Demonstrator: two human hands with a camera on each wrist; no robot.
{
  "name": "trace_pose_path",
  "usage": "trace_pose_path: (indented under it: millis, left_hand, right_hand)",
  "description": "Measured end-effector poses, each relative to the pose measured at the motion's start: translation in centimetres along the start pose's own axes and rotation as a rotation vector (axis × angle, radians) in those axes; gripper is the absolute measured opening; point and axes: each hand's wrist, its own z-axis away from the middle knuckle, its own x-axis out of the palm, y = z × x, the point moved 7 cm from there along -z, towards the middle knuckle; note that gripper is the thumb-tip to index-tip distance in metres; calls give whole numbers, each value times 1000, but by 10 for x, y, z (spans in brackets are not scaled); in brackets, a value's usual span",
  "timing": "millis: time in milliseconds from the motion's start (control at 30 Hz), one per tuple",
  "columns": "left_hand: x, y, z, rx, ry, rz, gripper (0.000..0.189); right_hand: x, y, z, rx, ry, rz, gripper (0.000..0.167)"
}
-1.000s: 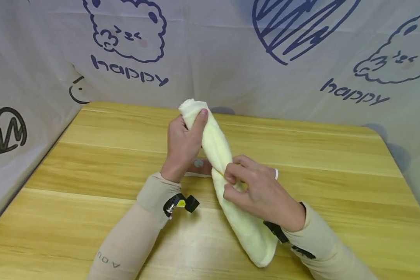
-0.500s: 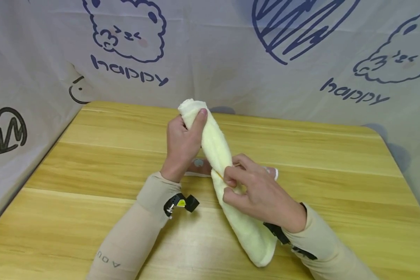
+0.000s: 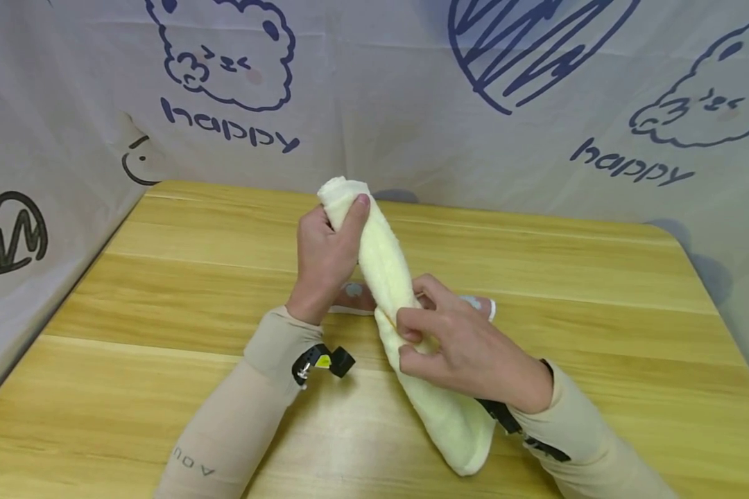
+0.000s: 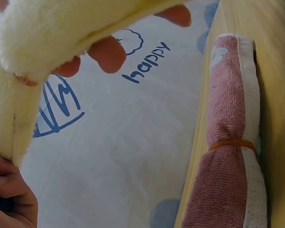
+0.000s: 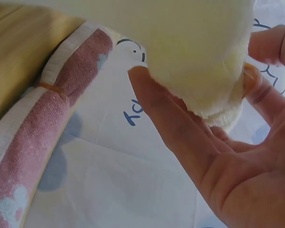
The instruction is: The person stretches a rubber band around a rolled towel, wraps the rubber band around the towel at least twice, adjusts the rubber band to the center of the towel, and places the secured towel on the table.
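A pale yellow rolled towel point(image 3: 383, 253) slants over the table, its top end raised and its lower end toward the person. Near the top, my left hand point(image 3: 327, 256) grips it, thumb along the front. An orange rubber band point(image 3: 388, 318) crosses the roll around its middle, where the towel narrows. My right hand point(image 3: 465, 343) pinches this band at the towel's right side. In the right wrist view the band point(image 5: 250, 78) shows at a fingertip, with other fingers behind the towel point(image 5: 199, 80).
A pink-and-white rolled towel point(image 4: 225, 102) lies on the wooden table point(image 3: 181, 298) behind the yellow one, tied at its middle with an orange band point(image 4: 232, 144). White cloth point(image 3: 374, 90) with drawings hangs beyond the table's back edge.
My right hand has shifted slightly down and toward me with the band, uncovering more of the pink towel's right end. My left hand keeps its grip and has barely moved.
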Motion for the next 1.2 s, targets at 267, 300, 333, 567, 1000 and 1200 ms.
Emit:
trace_pose_path:
  millis: [267, 300, 333, 567, 1000, 1200]
  left_hand:
    - [0, -3, 0, -18, 4, -6, 34]
    - [-1, -3, -1, -17, 6, -5, 34]
    - [-1, -3, -1, -16, 6, -4, 34]
    - [-1, -4, -2, -3, 11, 14, 32]
    - [4, -3, 1, -23, -47, 40, 34]
    - [4, -6, 2, -32, -52, 33, 34]
  right_hand:
    - [0, -1, 1, -36, -44, -33, 20]
    - [0, -1, 1, -39, -49, -47, 20]
    - [0, 0, 1, -41, -54, -61, 21]
    - [2, 2, 1, -41, -66, -109, 23]
    - [-7, 10, 1, 15, -33, -84, 27]
    - [-10, 10, 1, -2, -15, -63, 28]
